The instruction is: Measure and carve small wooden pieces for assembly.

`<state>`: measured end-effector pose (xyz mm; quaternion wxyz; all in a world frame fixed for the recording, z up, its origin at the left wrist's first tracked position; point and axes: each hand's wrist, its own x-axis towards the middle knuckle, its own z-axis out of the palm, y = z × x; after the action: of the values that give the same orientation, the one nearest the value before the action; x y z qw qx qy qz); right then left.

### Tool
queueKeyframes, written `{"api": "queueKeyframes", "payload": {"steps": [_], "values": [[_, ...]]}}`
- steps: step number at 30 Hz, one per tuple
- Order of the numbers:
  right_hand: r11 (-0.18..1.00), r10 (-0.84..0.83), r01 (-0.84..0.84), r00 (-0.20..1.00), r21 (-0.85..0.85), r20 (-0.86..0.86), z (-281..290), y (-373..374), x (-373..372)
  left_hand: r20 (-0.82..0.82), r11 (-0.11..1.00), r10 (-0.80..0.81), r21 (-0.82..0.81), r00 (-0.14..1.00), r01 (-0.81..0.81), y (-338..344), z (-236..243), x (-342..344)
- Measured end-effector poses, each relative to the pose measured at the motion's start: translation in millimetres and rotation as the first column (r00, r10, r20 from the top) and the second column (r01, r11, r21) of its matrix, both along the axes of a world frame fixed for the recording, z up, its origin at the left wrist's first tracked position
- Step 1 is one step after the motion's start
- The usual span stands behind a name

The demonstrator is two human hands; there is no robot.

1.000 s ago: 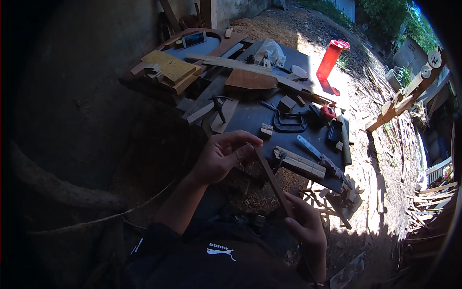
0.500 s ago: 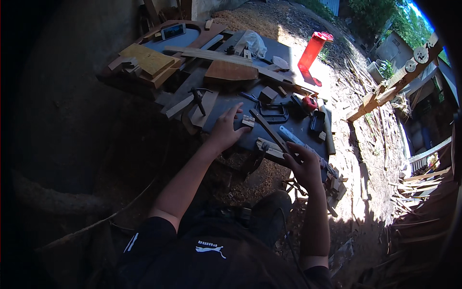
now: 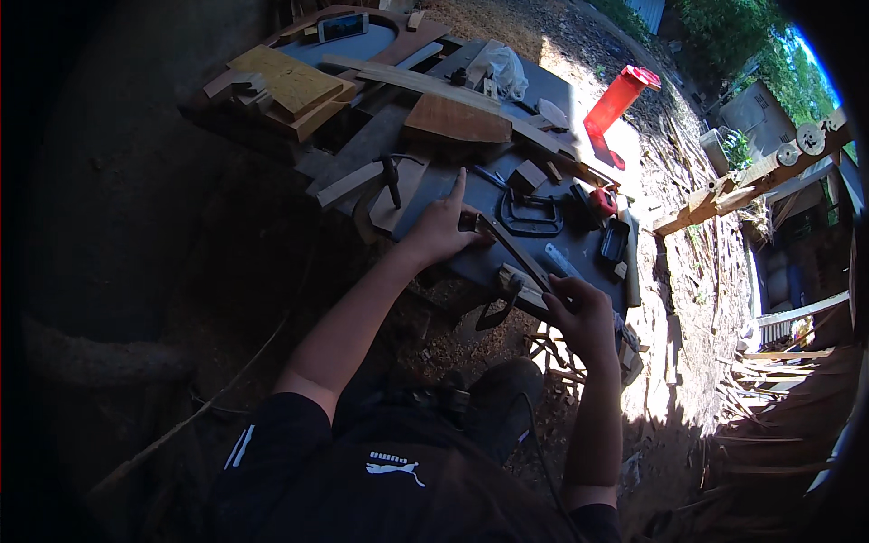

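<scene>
My left hand (image 3: 439, 233) is closed on a small wooden block (image 3: 468, 220) at the near edge of the dark bench top (image 3: 462, 261), with the index finger stretched out away from me. The fingers cover part of the block. In my right hand (image 3: 584, 312) is one end of a long, flat, file-like bar (image 3: 520, 253), pinched between thumb and fingers. It slants up to the left, and its far end meets the block beside my left thumb. A black C-clamp (image 3: 529, 217) lies just beyond the bar. Below it, another clamp (image 3: 500, 306) grips a wood strip (image 3: 523, 282).
Beyond my hands lie a thick wooden piece (image 3: 457, 120), long boards (image 3: 398, 80) and a hammer-like tool (image 3: 391, 181). Stacked boards (image 3: 290, 86) and a phone (image 3: 342, 27) are at far left. A red stand-like object (image 3: 620, 100) and a metal ruler (image 3: 563, 261) are to the right.
My left hand, open beside the block before, has closed on it. The bar's far end has come against the block. The view has shifted slightly.
</scene>
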<state>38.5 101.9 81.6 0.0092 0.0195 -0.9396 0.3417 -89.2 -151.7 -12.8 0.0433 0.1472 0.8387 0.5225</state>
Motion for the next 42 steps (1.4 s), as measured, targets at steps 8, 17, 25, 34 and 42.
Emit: {"api": "queueKeyframes", "payload": {"steps": [8, 17, 25, 34, 42], "values": [[0.999, -0.021, 0.025, 0.996, 0.048, -0.084, -2, -16, 6, -0.208, 0.99, 0.064, -0.107, 0.976, -0.088, 4, -22, 2], [0.994, -0.078, 0.085, 0.993, 0.076, -0.086, 7, -33, 10, -0.248, 0.992, 0.09, -0.067, 0.965, -0.109, 7, -22, 4], [0.989, -0.116, 0.125, 0.988, 0.081, -0.103, 15, -50, 8, -0.241, 0.986, 0.083, -0.12, 0.967, -0.115, 5, -15, 4], [0.969, -0.142, 0.16, 0.984, 0.186, -0.107, 22, -54, 14, -0.317, 0.987, 0.106, -0.084, 0.942, -0.139, 15, -29, 5], [0.975, -0.131, 0.148, 0.985, 0.168, -0.109, 17, -61, 12, -0.255, 0.988, 0.098, -0.09, 0.962, -0.124, 9, -23, 6]]}}
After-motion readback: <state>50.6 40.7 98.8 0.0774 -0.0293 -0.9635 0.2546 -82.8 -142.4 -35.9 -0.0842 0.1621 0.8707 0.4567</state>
